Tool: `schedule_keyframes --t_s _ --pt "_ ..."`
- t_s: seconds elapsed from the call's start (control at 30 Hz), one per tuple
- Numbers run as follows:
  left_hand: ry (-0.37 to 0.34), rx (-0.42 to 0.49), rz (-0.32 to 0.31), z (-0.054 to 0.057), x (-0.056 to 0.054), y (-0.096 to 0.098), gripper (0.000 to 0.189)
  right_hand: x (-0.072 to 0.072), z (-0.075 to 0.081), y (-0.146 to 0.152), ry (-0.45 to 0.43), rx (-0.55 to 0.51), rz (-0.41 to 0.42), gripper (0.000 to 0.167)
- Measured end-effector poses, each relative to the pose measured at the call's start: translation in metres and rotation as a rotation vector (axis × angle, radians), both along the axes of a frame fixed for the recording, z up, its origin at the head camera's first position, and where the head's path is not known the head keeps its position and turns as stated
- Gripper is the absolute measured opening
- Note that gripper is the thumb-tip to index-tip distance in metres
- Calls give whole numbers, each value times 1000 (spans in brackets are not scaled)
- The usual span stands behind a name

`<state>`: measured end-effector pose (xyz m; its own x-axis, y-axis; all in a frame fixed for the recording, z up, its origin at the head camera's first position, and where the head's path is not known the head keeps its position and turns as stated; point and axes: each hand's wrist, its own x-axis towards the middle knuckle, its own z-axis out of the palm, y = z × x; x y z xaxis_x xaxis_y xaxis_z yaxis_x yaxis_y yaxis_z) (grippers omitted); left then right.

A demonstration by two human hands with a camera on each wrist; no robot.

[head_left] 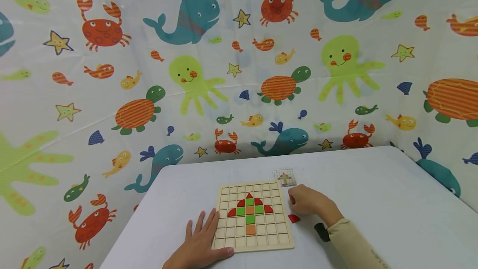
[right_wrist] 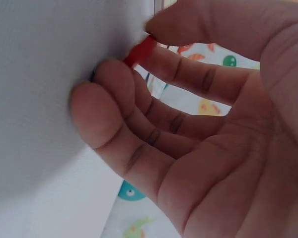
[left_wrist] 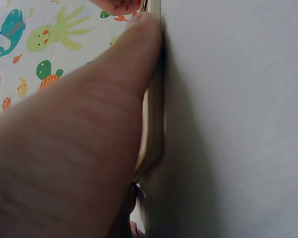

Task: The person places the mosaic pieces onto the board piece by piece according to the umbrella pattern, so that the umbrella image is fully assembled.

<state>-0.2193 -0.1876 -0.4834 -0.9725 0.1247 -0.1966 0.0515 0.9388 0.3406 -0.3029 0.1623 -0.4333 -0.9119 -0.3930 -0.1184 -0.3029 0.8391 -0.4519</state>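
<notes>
A wooden grid board (head_left: 278, 235) lies on the white table, with red, green and orange tiles set in it as an arrow-topped shape. My left hand (head_left: 201, 242) rests at the board's lower left, fingers straight along its left edge and thumb at the front edge. To the right of the board is my right hand (head_left: 308, 200). In the right wrist view, its thumb and index finger pinch a small red tile (right_wrist: 140, 51), while the other fingers curl near the tabletop. Another red tile (head_left: 294, 218), with a curved side, lies by the board's right edge.
A small pattern card (head_left: 285, 177) showing a similar coloured shape lies just beyond the board's far right corner. Behind the white table (head_left: 373, 186) hangs a curtain (head_left: 239, 107) printed with sea animals. A black item (head_left: 322, 232) sits at the right wrist.
</notes>
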Motion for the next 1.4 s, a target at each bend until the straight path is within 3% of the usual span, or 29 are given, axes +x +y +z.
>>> schedule_keyframes --t_s 0.17,0.5,0.87,1.17,1.4 --pt "-3 2 -5 0 0 0 135 -4 -4 6 -24 -54 -33 18" --pt "2 15 -9 -2 1 -1 135 -15 -15 25 -44 -170 -3 20" --pt "-12 3 11 -1 1 1 135 -22 -14 45 -160 -458 71 7" --pt "-17 12 -1 5 2 0 134 -21 -4 26 -193 -630 132 9" --pt "-17 14 4 4 2 1 135 -9 -1 -7 -199 -656 189 5"
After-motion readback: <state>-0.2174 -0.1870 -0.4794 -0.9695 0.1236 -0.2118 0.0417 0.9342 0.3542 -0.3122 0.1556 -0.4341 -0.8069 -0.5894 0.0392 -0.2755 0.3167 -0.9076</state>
